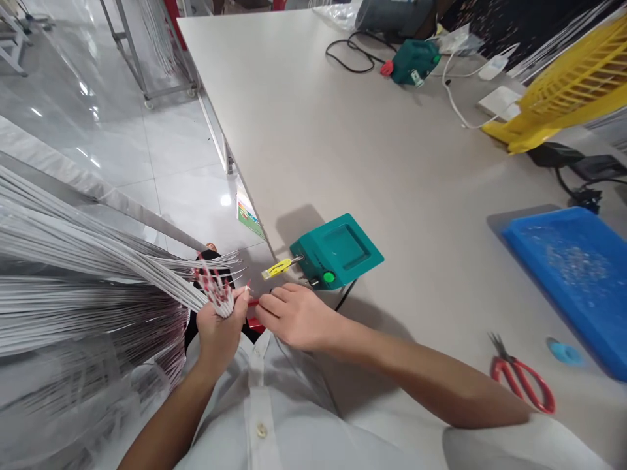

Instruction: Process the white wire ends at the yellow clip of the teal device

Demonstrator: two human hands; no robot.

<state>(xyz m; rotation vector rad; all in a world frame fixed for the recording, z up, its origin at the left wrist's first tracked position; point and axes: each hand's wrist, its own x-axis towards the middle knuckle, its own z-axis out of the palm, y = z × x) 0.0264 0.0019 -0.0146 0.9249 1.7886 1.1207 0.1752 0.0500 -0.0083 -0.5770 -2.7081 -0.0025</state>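
A bundle of white wires [223,301] with red-marked ends stands up out of my left hand [218,336], whose fingers are wrapped round it. One wire end sticks out at my left thumb and fingertip, pointing toward my right hand [294,316]. My right hand is closed with its fingers curled; what it holds, if anything, is hidden under the fingers. Just beyond my right hand, at the table's edge, sits a green device [336,251] with a green button and a metal tip that carries a yellow label [277,268].
Many long white wires [98,261] hang at my left. On the table [392,170] lie red-handled cutters [522,375], a blue tape ring [565,352] and a blue tray [578,274] with small clear bits. Farther back are a yellow fan [573,78] and another green device [416,60].
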